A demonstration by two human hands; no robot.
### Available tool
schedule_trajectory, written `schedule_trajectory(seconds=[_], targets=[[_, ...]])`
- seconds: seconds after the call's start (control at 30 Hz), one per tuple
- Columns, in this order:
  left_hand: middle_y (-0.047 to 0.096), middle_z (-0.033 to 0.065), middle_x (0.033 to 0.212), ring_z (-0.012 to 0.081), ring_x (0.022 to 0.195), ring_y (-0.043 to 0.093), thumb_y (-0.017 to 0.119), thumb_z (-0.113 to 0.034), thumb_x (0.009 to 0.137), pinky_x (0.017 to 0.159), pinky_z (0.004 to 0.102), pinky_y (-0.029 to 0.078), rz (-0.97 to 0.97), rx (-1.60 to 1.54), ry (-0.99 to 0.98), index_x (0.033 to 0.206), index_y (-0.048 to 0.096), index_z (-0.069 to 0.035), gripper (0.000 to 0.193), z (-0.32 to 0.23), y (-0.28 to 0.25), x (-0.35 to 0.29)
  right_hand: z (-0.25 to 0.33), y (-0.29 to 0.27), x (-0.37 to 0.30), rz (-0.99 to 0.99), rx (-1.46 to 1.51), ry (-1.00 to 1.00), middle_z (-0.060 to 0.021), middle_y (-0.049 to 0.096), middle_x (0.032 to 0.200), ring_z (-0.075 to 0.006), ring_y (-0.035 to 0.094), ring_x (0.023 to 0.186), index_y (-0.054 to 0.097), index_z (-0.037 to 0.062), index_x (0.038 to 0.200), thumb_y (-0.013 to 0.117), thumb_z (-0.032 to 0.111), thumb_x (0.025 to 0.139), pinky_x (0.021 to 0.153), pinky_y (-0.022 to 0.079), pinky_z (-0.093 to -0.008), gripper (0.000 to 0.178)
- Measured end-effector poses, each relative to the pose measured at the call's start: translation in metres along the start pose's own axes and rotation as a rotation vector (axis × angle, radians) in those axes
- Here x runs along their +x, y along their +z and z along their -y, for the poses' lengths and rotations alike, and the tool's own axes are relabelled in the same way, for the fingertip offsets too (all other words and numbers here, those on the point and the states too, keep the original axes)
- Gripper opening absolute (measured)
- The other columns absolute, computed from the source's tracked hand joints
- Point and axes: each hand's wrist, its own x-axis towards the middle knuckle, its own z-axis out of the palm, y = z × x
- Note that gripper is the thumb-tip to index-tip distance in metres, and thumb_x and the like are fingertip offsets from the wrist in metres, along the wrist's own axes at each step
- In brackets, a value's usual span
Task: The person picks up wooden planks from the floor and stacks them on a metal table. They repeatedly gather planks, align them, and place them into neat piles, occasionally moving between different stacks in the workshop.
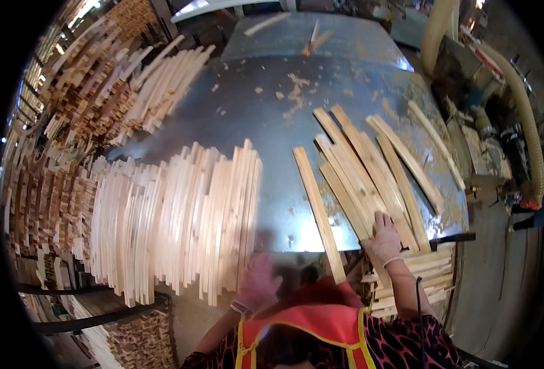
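On the right side of the metal table, a loose fan of wooden strips points toward me. My right hand, in a pale knitted glove, is closed over the near ends of these strips, its fingers on top; the thumb is hidden. A single wooden strip lies apart to the left, its near end past the table edge. My left hand, also gloved and slightly blurred, is beside the near right corner of a wide row of wooden strips. Its thumb stands away from the fingers, and nothing shows in it.
The metal table carries scattered shavings and offcuts. Tall stacks of wooden strips rise at the left. A ribbed hose and machinery flank the right side. More strips are piled below the near right edge.
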Motion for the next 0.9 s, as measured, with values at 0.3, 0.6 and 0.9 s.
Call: schedule_trajectory(seconds=[0.3, 0.6, 0.9], targets=[[0.050, 0.0257, 0.148, 0.0418, 0.133, 0.052, 0.070, -0.038, 0.090, 0.113, 0.0465, 0.041, 0.133, -0.343, 0.172, 0.154, 0.039, 0.001, 0.081, 0.007, -0.022, -0.001, 0.074, 0.023, -0.024, 0.085, 0.604, -0.059, -0.0283, 0.070, 0.118, -0.0427, 0.069, 0.106, 0.047, -0.0036, 0.146, 0.072, 0.024, 0.082, 0.092, 0.055, -0.0431, 0.074], [0.046, 0.0202, 0.150, 0.0386, 0.130, 0.050, 0.070, -0.046, 0.086, 0.109, 0.0482, 0.040, 0.315, 0.138, 0.041, 0.148, 0.045, -0.001, 0.080, -0.003, -0.026, -0.017, 0.220, 0.120, -0.052, 0.492, 0.360, -0.151, -0.0348, 0.065, 0.123, -0.0440, 0.065, 0.117, 0.052, -0.0068, 0.136, 0.066, 0.051, 0.090, 0.101, 0.051, -0.0463, 0.075], [0.049, 0.0188, 0.147, 0.0361, 0.136, 0.046, 0.078, -0.033, 0.078, 0.112, 0.0473, 0.038, -0.123, -0.091, 0.063, 0.138, 0.056, -0.002, 0.070, 0.016, -0.026, -0.025, 0.151, 0.045, -0.029, 0.012, -0.048, -0.186, -0.0228, 0.063, 0.116, -0.0377, 0.063, 0.109, 0.053, 0.0053, 0.121, 0.081, 0.041, 0.076, 0.092, 0.051, -0.0474, 0.064]])
